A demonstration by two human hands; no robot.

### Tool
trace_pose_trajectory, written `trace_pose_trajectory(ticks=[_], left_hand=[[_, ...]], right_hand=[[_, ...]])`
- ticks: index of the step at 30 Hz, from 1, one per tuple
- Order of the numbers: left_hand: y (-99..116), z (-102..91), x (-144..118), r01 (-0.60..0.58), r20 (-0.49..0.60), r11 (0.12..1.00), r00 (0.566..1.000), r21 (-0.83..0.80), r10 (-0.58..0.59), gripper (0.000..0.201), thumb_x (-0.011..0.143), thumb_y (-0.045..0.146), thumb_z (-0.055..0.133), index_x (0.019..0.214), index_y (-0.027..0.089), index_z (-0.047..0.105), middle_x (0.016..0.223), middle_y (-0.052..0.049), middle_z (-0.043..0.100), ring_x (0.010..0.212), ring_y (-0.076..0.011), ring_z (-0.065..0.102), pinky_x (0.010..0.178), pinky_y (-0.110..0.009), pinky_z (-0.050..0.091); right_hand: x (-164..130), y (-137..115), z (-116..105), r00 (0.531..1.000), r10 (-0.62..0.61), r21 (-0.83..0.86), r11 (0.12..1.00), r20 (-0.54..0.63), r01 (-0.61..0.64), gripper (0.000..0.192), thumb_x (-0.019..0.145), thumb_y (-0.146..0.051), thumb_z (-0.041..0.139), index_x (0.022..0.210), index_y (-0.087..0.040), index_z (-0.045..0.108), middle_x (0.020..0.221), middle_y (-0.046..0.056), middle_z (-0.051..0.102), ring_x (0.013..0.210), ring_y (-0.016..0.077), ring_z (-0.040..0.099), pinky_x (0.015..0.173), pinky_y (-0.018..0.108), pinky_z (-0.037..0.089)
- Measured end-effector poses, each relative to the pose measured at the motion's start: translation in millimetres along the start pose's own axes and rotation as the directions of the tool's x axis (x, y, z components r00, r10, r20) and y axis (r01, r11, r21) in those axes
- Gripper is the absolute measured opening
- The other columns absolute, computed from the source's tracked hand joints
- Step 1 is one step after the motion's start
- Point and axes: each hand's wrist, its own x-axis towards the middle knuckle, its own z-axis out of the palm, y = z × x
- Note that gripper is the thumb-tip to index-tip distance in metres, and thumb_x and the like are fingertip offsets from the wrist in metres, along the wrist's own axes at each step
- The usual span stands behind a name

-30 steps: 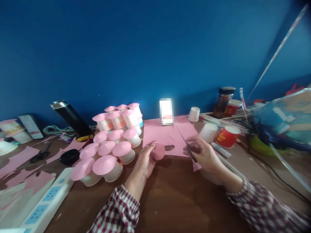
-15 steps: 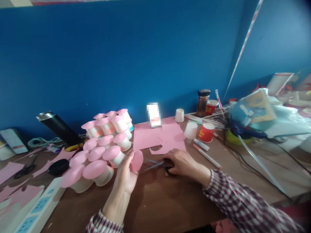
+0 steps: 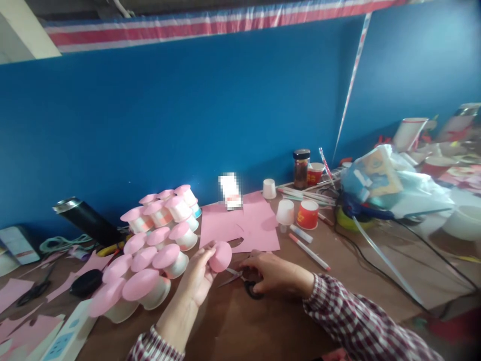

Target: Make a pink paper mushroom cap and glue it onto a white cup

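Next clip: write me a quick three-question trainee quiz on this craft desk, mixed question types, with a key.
1. True or false: the left hand holds a pink paper disc up off the table.
2. What lies under the right hand on the table?
A. a marker
B. scissors
C. a red paper cup
3. Fill in: the pile of cups left of the left hand has ____ paper tops.

Key
1. True; the disc is pinched at the fingertips.
2. B; the hand rests on the dark handles, and the blades point toward the left hand.
3. pink.
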Motion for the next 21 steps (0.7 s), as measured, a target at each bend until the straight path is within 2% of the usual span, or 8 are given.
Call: trace_pose_trajectory(ticks=[5,7,10,14,16,19,21], left_hand=[[1,29.8,21,0.023,0.154,0.996,0.987,0.082,-0.036,0.027,0.070,0.018,0.068,0.096,0.018,0.060,0.086,-0.001,0.062,0.072,-0.0100,0.060,0.055,-0.018,0.046],[-3,47.6,31,0.028,0.208,0.995,0.977,0.099,-0.049,0.029,0.068,0.020,0.070,0.095,0.017,0.060,0.084,-0.002,0.062,0.071,-0.0111,0.060,0.056,-0.019,0.046],[-10,76.2,48,0.007,0.233,0.985,0.971,0.170,-0.047,0.031,0.066,0.025,0.071,0.093,0.017,0.060,0.081,-0.002,0.062,0.069,-0.0118,0.059,0.058,-0.021,0.046],[-18,106.4,69,-0.079,0.251,0.948,0.968,0.309,-0.001,0.032,0.065,0.026,0.071,0.093,0.016,0.061,0.081,-0.005,0.063,0.072,-0.0162,0.060,0.063,-0.027,0.046],[-20,116.4,78,-0.164,0.255,0.919,0.964,0.359,0.072,0.032,0.058,0.021,0.075,0.087,0.015,0.062,0.087,-0.009,0.064,0.085,-0.0206,0.060,0.071,-0.029,0.045],[-23,130.9,87,-0.322,0.299,0.859,0.931,0.398,0.210,0.043,0.050,0.017,0.079,0.090,0.018,0.062,0.105,-0.011,0.061,0.109,-0.0250,0.051,0.087,-0.030,0.038],[-26,143.8,91,-0.393,0.360,0.820,0.899,0.415,0.249,0.048,0.048,0.019,0.081,0.093,0.018,0.063,0.109,-0.012,0.061,0.111,-0.0267,0.050,0.092,-0.032,0.034]], right_hand=[[3,2,8,0.998,0.001,-0.006,1.000,-0.063,-0.002,0.033,0.075,-0.018,0.059,0.108,-0.021,0.062,0.082,-0.001,0.067,0.067,0.0119,0.059,0.059,0.018,0.038],[7,4,13,0.996,-0.001,-0.082,0.997,-0.091,-0.006,0.027,0.077,-0.025,0.061,0.104,-0.020,0.064,0.079,-0.001,0.069,0.065,0.0123,0.060,0.057,0.019,0.038],[12,7,20,0.992,-0.079,-0.216,0.975,-0.103,0.055,0.021,0.078,-0.033,0.063,0.093,-0.019,0.067,0.077,0.000,0.069,0.066,0.0137,0.061,0.058,0.020,0.038],[17,14,29,0.977,-0.182,-0.373,0.919,-0.109,0.129,0.019,0.078,-0.036,0.063,0.085,-0.018,0.067,0.079,0.003,0.069,0.073,0.0176,0.062,0.065,0.023,0.040],[19,17,32,0.970,-0.214,-0.388,0.909,-0.114,0.154,0.019,0.079,-0.036,0.061,0.084,-0.018,0.066,0.079,0.004,0.069,0.072,0.0178,0.063,0.067,0.024,0.041],[21,19,36,0.956,-0.259,-0.380,0.905,-0.140,0.190,0.018,0.083,-0.035,0.057,0.084,-0.018,0.064,0.078,0.003,0.069,0.071,0.0175,0.063,0.069,0.025,0.042],[22,20,37,0.946,-0.283,-0.368,0.906,-0.157,0.210,0.018,0.084,-0.033,0.054,0.085,-0.018,0.063,0.082,0.005,0.069,0.072,0.0181,0.063,0.068,0.025,0.043]])
